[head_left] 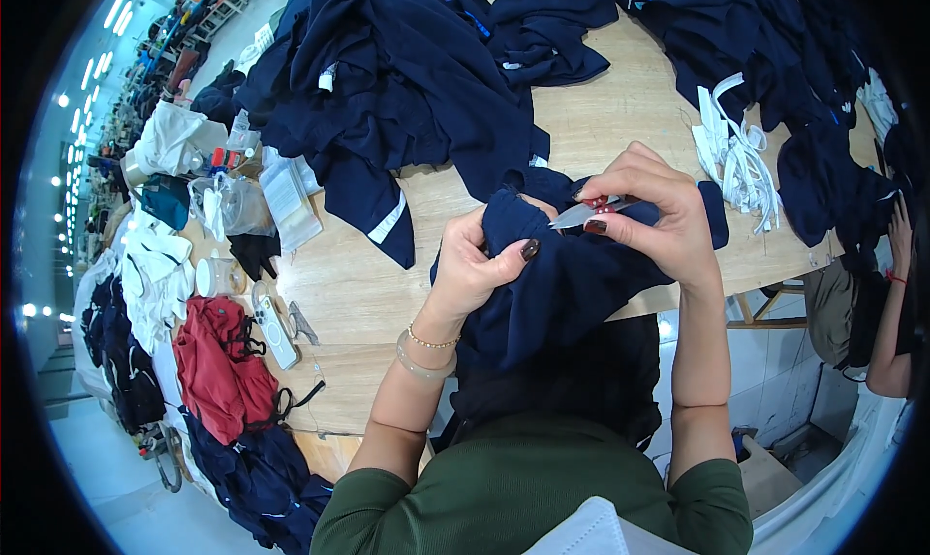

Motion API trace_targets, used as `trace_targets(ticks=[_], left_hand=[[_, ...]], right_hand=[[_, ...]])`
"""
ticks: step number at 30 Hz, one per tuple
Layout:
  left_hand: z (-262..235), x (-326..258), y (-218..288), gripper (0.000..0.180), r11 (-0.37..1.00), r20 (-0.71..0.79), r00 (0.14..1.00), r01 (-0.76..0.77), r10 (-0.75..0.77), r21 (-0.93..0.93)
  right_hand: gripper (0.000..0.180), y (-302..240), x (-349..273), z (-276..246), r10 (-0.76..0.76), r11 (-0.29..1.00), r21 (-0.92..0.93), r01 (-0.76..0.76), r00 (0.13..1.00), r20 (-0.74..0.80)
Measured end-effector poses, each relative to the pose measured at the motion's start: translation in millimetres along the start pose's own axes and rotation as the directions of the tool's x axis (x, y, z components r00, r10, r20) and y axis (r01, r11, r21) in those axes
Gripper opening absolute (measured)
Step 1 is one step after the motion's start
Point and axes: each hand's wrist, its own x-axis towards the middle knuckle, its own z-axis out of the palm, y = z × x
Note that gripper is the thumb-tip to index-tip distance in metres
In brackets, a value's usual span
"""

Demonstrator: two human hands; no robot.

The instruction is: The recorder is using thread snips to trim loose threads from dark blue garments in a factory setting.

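Hands over a wooden table: left hand pinches a bunched navy garment between thumb and fingers, right hand pinches small snips, blades touching the fold just beside the left fingertips, so a slip could likely nick cloth or skin.

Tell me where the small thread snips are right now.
In the head view, the thread snips sit just right of centre, pinched in the right hand, blades pointing left at the navy garment that the left hand holds up.
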Motion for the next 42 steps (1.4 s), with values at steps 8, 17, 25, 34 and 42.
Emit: trace_targets(ticks=[8,17,25,34,42], left_hand=[[4,1,7,0.02,0.997,-0.004,1.0,0.025,-0.024,0.072],[-25,-2,1,0.02,0.803,0.038,0.995,0.048,-0.087,0.594],[-19,-10,-15,0.02,0.851,0.079,0.996,-0.008,-0.039,0.526],[-13,-8,-19,0.021,0.805,0.07,0.997,-0.016,-0.032,0.594],[-18,-9,-20,0.019,0.884,0.023,0.997,0.054,-0.072,0.464]], right_hand=[[0.017,-2,-2,1,-0.021,1.0,0.002,0.021,0.999,0.03],[0.02,16,-36,24,0.436,0.822,0.471,-0.318,0.885,-0.163],[0.016,27,-46,65,0.602,0.717,0.535,-0.446,0.784,-0.152],[0.009,26,-34,66,0.338,0.929,0.221,-0.297,0.924,-0.178],[0.015,61,-33,9,0.438,0.893,0.237,-0.383,0.612,-0.659]])
